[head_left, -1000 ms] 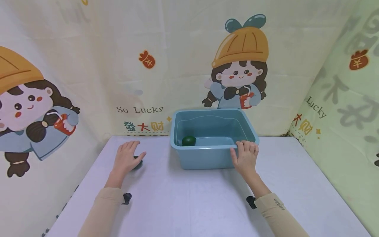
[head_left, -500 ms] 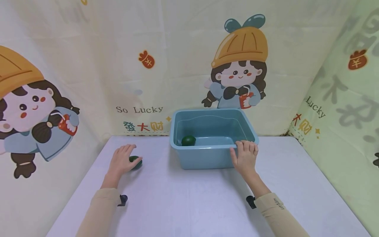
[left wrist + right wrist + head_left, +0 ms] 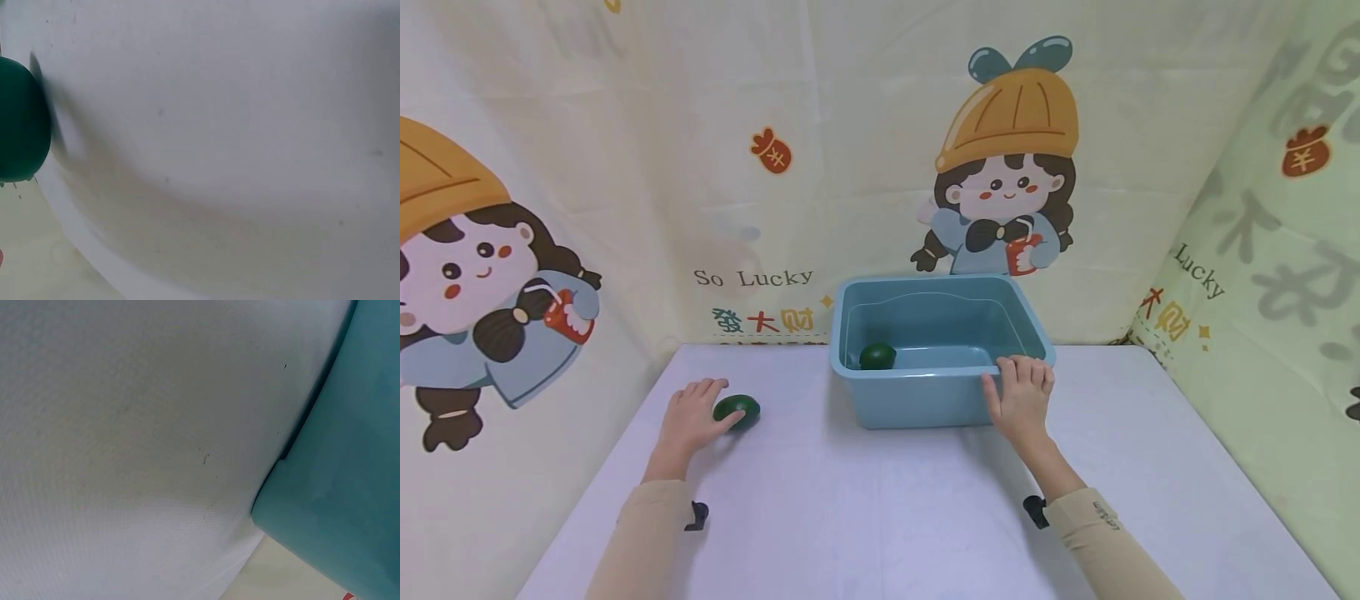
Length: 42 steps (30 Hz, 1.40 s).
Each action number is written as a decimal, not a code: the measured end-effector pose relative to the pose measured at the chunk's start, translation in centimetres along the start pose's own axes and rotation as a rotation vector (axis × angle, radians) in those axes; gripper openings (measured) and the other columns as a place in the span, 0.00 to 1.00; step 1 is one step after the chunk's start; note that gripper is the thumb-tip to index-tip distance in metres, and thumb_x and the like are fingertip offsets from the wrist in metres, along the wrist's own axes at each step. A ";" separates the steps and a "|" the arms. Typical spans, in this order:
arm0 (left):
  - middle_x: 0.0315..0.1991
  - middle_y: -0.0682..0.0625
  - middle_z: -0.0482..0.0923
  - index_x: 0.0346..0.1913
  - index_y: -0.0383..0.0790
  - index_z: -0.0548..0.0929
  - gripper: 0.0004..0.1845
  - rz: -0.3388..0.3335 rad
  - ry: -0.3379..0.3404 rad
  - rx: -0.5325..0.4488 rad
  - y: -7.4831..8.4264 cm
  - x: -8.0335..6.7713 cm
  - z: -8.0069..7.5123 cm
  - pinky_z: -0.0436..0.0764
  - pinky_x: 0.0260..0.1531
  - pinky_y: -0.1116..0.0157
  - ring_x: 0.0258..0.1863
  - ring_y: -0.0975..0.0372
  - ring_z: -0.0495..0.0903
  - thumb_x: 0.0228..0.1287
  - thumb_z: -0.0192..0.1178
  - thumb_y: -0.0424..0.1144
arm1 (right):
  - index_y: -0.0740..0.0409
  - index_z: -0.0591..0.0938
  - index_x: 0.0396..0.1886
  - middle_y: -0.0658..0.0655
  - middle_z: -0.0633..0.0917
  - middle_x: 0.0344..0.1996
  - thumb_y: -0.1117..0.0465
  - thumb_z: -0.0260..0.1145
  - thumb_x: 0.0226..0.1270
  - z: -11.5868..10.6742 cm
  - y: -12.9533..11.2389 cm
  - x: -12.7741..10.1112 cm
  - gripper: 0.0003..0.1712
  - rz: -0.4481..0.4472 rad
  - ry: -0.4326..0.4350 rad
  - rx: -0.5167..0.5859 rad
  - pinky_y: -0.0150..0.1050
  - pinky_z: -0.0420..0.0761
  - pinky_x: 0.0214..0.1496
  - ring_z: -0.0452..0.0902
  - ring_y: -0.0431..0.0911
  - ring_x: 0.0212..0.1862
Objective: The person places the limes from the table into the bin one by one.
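A dark green round fruit (image 3: 737, 410) lies on the white table (image 3: 865, 500), left of a blue-green plastic basin (image 3: 925, 402). My left hand (image 3: 691, 419) rests flat beside that fruit, fingers relaxed, fingertips touching its left side. The left wrist view shows the fruit (image 3: 22, 128) at the frame's left edge. A second green fruit (image 3: 877, 356) sits inside the basin at its near-left corner. My right hand (image 3: 1021, 400) grips the basin's near-right rim, fingers hooked over the edge and thumb on the front wall. The right wrist view shows only the basin wall (image 3: 350, 481) and the tabletop.
Printed cartoon cloth (image 3: 625, 167) hangs close behind the table and along both sides. The basin stands against the back edge. The table's left edge (image 3: 602, 467) runs just beyond my left hand.
My left hand slid back and to the left off the fruit, which now lies uncovered at its fingertips. The right hand and the basin stayed put.
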<state>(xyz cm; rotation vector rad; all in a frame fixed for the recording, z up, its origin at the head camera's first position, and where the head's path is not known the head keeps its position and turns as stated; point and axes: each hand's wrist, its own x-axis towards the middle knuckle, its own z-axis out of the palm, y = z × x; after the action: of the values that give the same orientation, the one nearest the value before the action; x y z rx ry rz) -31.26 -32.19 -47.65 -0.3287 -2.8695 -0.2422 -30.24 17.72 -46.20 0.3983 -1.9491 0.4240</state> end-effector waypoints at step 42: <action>0.54 0.32 0.67 0.62 0.32 0.63 0.43 -0.087 -0.115 0.004 -0.5 -1.0 2.3 0.61 0.50 0.37 0.53 0.39 0.64 0.48 0.65 0.55 | 0.66 0.71 0.37 0.64 0.68 0.37 0.42 0.40 0.71 0.0 0.0 -0.3 0.30 0.000 -0.002 -0.007 0.57 0.52 0.48 0.57 0.59 0.41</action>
<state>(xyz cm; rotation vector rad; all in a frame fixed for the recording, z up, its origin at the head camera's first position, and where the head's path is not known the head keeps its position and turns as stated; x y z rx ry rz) -30.92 -32.44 -50.19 -0.2240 -3.0014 -0.2406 -30.11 17.77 -46.42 0.3942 -1.9524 0.4168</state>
